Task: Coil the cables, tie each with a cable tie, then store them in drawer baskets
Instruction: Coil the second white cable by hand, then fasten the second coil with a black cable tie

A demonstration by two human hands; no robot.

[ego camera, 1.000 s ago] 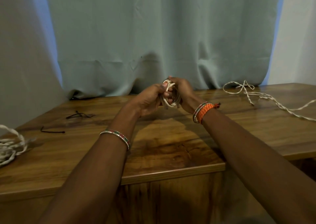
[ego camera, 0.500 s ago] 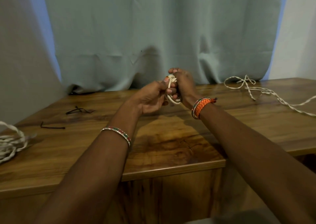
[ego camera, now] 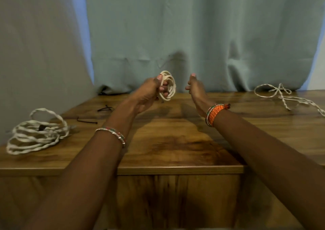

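Observation:
A small coil of cream cable (ego camera: 169, 84) is held up above the wooden table (ego camera: 175, 138) by my left hand (ego camera: 151, 92), whose fingers curl through its loops. My right hand (ego camera: 195, 87) hovers a short way to the right of the coil, thumb up, fingers loosely curled, holding nothing. A larger coiled white twisted cable (ego camera: 37, 135) with a dark tie on it lies at the table's left edge. A loose, uncoiled twisted cable (ego camera: 284, 96) lies at the far right. Two black cable ties (ego camera: 105, 108) (ego camera: 86, 121) rest on the table's left side.
A grey-blue curtain (ego camera: 193, 36) hangs right behind the table. The table's front edge (ego camera: 175, 170) runs below my forearms, with a wooden panel under it.
My hands were together working on the small coil. My right hand has now let go and moved away to the right, and my left hand alone holds the coil.

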